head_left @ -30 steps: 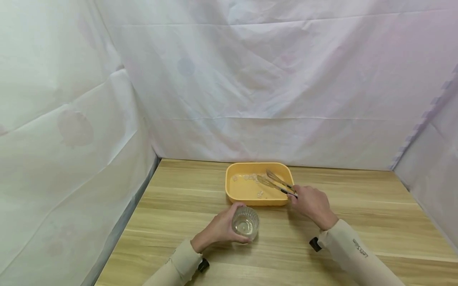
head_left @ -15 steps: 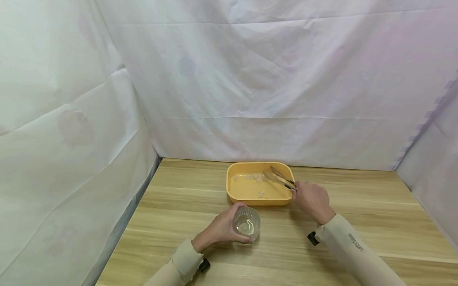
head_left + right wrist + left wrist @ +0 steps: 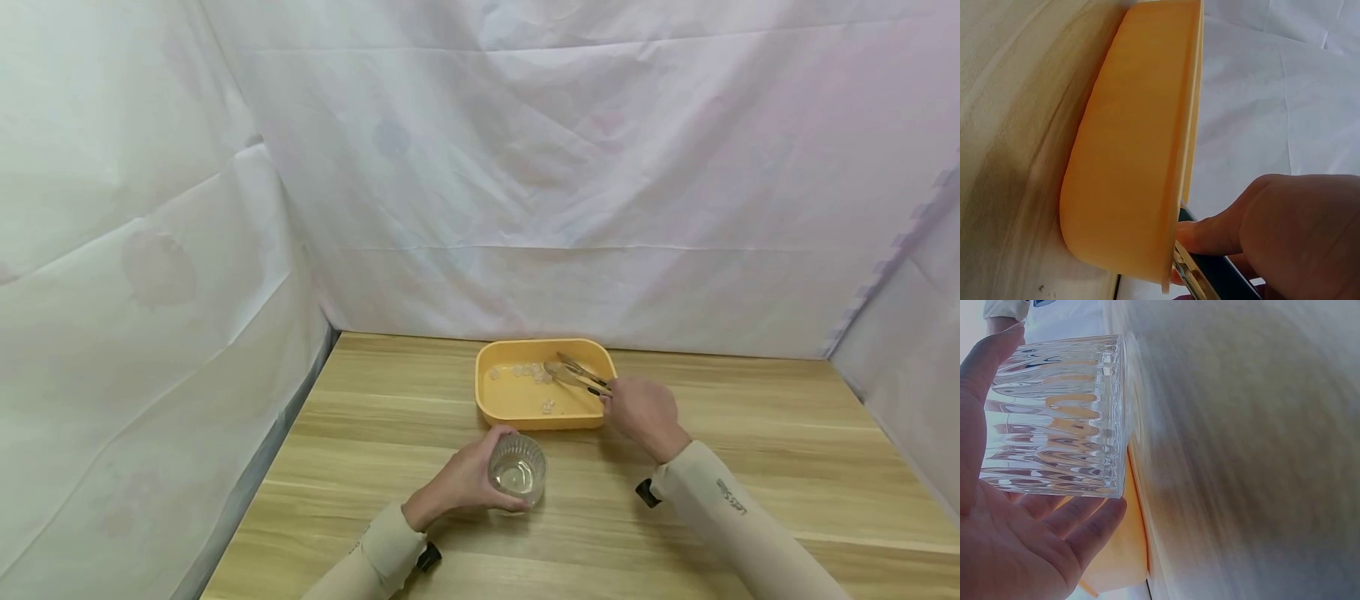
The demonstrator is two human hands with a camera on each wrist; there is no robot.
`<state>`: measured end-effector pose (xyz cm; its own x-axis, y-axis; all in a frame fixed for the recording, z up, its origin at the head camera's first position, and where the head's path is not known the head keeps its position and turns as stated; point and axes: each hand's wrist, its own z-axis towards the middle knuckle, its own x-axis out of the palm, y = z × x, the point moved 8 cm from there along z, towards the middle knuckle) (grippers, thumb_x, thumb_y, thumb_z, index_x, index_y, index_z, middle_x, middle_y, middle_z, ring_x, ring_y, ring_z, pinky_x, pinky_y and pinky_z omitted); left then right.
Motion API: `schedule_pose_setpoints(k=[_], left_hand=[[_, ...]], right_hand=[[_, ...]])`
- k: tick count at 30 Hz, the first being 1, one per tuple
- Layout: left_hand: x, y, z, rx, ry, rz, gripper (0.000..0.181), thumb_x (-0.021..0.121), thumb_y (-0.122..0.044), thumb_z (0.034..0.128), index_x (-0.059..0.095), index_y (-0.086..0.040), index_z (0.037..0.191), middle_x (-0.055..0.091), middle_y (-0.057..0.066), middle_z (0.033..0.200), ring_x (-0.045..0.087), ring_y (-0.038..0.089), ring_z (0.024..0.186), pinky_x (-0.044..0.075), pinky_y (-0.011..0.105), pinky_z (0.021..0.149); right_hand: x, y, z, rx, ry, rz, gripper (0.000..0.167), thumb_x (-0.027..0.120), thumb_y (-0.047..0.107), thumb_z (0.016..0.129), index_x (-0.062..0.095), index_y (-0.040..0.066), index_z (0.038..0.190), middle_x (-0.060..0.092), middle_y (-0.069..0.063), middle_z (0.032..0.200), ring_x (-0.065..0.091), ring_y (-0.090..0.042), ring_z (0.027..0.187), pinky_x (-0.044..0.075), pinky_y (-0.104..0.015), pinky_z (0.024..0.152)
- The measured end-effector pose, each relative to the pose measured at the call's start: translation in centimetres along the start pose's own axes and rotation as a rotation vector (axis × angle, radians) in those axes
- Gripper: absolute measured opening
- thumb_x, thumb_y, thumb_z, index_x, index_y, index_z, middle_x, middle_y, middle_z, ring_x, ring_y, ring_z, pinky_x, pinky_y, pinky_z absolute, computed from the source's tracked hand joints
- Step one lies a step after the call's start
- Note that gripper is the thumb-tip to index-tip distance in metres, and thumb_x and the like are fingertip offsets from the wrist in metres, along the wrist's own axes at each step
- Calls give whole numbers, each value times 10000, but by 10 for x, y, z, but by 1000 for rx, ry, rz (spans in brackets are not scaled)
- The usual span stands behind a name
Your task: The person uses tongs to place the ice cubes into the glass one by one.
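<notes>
Where the tabletop [image 3: 375, 400] meets the back sheet [image 3: 525, 167], the yellow tray [image 3: 540, 423] sits near that far edge, long side roughly parallel to it. Wood surface runs out on both sides of the tray, wider on the right, towards the side sheets. Front rim and glass [image 3: 517, 475] near each other, a narrow strip of wood between.

Tongs [image 3: 564, 375] at the tray's right end: long axis slanting from the right hand [image 3: 641, 412] over the rim, tips pointing left and away from the person, down into the tray. Their two arms stand apart at the tips. The right hand grips them by the dark handles, knuckles up, close by the rim; thumb pressed on a handle in the right wrist view.

Tray contents: small clear pieces [image 3: 536, 372], most in a loose row along the back, one further left, a few more near the front. Near tong tip beside the row's right end; contact cannot be told.

Glass: ribbed, clear, upright, mouth up. Left hand [image 3: 468, 475] curved round it, thumb on one side, fingers on the other. Cannot tell whether it holds liquid, nor whether its base touches the wood.
</notes>
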<state>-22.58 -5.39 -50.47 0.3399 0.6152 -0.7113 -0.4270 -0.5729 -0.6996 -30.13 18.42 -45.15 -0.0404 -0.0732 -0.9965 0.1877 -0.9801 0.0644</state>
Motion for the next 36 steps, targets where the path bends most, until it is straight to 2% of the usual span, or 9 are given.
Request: schedule_pose_setpoints(k=[9,16,27,36], left_hand=[[0,0,-1,-1,-9,3,1029,908,-529,618,383,-161,1422,610,49,1268,593,223,1163,509,411,942],[0,0,-1,-7,-8,-9,1035,908,-525,619,374,-163,1429,611,50,1259,599,225,1150,512,401,930],[0,2,0,-5,-9,-24,1036,907,-527,619,375,-163,1431,611,52,1270,604,234,1154,515,415,940],[0,1,1,1,-11,-23,1002,907,-503,638,372,-199,1428,604,35,1270,601,213,1149,513,385,929]], right_hand=[[2,5,0,-8,31,18,277,580,229,957,608,102,713,496,-42,590,468,-199,496,384,-363,394],[-2,5,-8,20,103,60,317,573,206,964,546,112,662,478,-33,572,442,-174,490,361,-319,415],[-10,6,-27,59,176,118,249,556,145,908,534,106,663,455,-15,556,396,-139,469,322,-265,410],[-15,5,-39,82,208,169,245,537,152,946,541,107,705,460,-16,578,398,-147,495,330,-281,436]])
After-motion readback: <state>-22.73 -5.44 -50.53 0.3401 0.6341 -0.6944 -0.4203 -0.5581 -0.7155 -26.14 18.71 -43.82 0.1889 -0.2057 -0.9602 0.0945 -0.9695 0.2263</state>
